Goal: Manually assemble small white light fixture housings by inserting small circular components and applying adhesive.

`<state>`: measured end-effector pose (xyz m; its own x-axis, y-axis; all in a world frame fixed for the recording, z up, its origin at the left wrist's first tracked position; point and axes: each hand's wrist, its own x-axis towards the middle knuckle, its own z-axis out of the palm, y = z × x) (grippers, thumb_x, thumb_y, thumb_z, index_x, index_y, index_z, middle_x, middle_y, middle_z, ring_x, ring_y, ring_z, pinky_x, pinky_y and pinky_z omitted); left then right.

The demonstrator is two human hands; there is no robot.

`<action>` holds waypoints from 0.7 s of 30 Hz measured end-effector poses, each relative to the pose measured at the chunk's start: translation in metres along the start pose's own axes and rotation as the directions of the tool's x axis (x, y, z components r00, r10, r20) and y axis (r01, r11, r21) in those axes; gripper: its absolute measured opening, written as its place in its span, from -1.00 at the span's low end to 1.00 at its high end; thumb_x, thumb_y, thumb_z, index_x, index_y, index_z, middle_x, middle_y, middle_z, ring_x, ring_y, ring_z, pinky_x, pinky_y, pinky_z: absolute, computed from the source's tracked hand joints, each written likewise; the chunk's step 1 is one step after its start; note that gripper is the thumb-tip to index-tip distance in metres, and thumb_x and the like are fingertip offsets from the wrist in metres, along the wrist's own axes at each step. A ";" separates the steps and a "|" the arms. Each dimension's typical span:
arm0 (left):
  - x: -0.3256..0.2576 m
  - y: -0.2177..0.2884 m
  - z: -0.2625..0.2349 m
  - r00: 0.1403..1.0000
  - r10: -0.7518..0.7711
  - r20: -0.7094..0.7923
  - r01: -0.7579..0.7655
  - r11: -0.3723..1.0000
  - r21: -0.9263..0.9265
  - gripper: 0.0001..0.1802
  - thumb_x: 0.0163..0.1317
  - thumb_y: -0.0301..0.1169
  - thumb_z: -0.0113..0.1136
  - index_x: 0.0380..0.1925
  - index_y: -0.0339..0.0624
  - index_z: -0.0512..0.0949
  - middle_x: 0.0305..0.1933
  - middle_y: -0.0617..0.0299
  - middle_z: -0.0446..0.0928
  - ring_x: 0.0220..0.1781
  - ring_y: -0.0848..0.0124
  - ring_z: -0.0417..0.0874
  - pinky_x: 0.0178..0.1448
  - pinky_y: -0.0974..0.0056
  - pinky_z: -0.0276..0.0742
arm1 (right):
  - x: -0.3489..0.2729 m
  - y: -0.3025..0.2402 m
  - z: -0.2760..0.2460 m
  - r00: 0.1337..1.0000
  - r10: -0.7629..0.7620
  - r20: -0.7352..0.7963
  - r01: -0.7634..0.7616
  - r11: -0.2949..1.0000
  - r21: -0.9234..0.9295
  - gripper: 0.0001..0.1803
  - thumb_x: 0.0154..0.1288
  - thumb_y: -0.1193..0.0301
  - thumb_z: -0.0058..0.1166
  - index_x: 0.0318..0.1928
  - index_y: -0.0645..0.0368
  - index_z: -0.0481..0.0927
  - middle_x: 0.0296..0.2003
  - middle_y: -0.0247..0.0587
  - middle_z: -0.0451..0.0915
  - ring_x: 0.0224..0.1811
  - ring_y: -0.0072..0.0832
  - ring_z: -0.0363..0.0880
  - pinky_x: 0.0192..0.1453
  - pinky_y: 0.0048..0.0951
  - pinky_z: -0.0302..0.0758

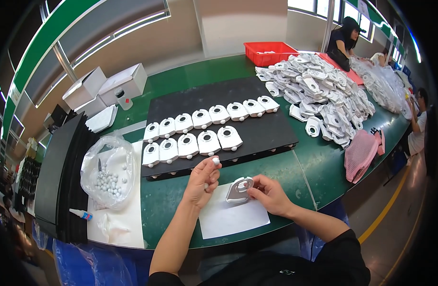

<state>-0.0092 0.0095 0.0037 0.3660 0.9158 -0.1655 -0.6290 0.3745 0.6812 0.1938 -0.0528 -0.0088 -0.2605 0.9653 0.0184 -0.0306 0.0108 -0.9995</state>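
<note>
My left hand (203,180) pinches a small white ball (215,161) between thumb and fingertips, just above a white sheet of paper (231,219) on the green table. My right hand (266,191) holds a white plastic part (239,189) with a round hole, tilted over the paper. Just beyond my hands lies a black tray (276,131) carrying two rows of the same white parts (200,131).
A clear bag of white balls (109,181) and a small glue bottle (81,214) lie at the left. A big heap of white parts (319,90), a red bin (269,51) and pink mesh gloves (361,152) lie to the right. White boxes (107,86) stand far left. Other people sit at the far right.
</note>
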 end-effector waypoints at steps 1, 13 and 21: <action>0.000 0.000 0.001 1.000 0.001 -0.001 -0.001 1.000 0.005 -0.80 0.17 -0.34 0.14 -0.23 -0.15 0.51 -0.35 0.29 0.47 -0.56 0.68 0.24 -0.68 0.61 -0.02 | -0.001 -0.001 0.001 1.000 -0.026 -0.001 0.026 0.996 -0.087 -0.86 0.22 0.55 -0.03 -0.19 0.28 0.41 -0.41 -0.33 0.50 -0.38 -0.68 0.46 -0.26 -0.64 0.43; 0.002 -0.004 -0.003 1.000 -0.003 -0.002 0.003 1.000 0.009 -0.78 0.16 -0.37 0.15 -0.19 -0.16 0.51 -0.34 0.28 0.48 -0.57 0.68 0.25 -0.69 0.61 0.00 | -0.003 -0.003 0.008 0.986 -0.169 0.014 0.162 0.917 -0.363 -0.86 0.18 0.52 0.02 -0.23 0.27 0.47 -0.41 -0.20 0.52 -0.42 -0.53 0.50 -0.34 -0.55 0.44; 0.001 -0.004 0.001 1.000 -0.006 -0.016 0.006 0.999 0.033 -0.75 0.15 -0.40 0.15 -0.14 -0.18 0.49 -0.30 0.27 0.48 -0.56 0.67 0.25 -0.68 0.61 -0.01 | 0.001 0.002 0.012 0.899 -0.421 0.122 0.422 0.757 -0.499 -0.84 0.09 0.60 0.06 -0.26 0.21 0.49 -0.45 -0.21 0.48 -0.47 -0.44 0.43 -0.40 -0.51 0.36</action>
<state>-0.0062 0.0089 0.0015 0.3587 0.9158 -0.1806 -0.6037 0.3752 0.7034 0.1817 -0.0546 -0.0106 -0.3386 0.8315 0.4404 0.3481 0.5456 -0.7624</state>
